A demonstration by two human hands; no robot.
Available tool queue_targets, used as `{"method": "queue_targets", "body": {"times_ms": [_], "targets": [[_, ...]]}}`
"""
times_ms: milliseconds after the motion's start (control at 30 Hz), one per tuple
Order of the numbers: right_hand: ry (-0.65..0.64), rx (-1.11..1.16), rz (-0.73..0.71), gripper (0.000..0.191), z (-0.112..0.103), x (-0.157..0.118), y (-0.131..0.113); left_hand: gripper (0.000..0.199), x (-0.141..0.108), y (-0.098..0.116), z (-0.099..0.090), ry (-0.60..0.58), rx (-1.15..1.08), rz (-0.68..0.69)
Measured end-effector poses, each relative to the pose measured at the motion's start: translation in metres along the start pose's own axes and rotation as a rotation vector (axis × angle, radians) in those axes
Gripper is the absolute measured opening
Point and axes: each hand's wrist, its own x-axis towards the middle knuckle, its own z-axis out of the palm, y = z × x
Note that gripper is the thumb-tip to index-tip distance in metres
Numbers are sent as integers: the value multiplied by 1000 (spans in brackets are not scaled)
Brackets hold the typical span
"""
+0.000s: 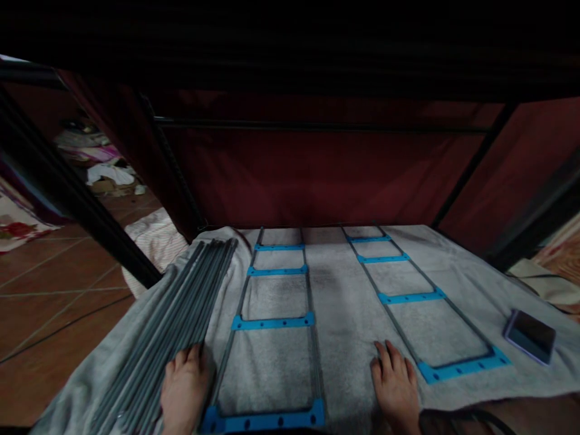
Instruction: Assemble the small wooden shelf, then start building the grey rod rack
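Observation:
My left hand (pixel 182 383) rests palm down at the right edge of a bundle of grey metal tubes (pixel 193 302), its fingers lying forward and not wrapped round any tube. Beside it lies a ladder-like frame (pixel 272 324) of grey tubes joined by blue plastic crosspieces with dark holes. My right hand (pixel 395 377) lies on the grey cloth (pixel 344 362), fingers slightly apart and holding nothing. Just right of that hand is a second frame (pixel 411 298) of the same kind, flat on the cloth and angled away. Both frames have several blue crosspieces.
A phone (pixel 530 336) lies on the cloth at the right. Dark posts (pixel 86 175) and a dark red fabric panel (pixel 317 175) enclose the surface. On the tiled floor (pixel 58 290) at left are a cable, a striped cloth (pixel 156 241) and piled clothes (pixel 102 160).

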Motion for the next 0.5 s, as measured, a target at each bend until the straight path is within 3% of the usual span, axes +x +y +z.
{"method": "queue_targets", "body": {"times_ms": [300, 500], "targets": [[13, 82, -131, 44, 4, 0, 11, 34, 9, 21, -10, -73, 130, -109], [59, 98, -108, 44, -2, 2, 7, 32, 13, 27, -10, -173, -59, -219]]}}
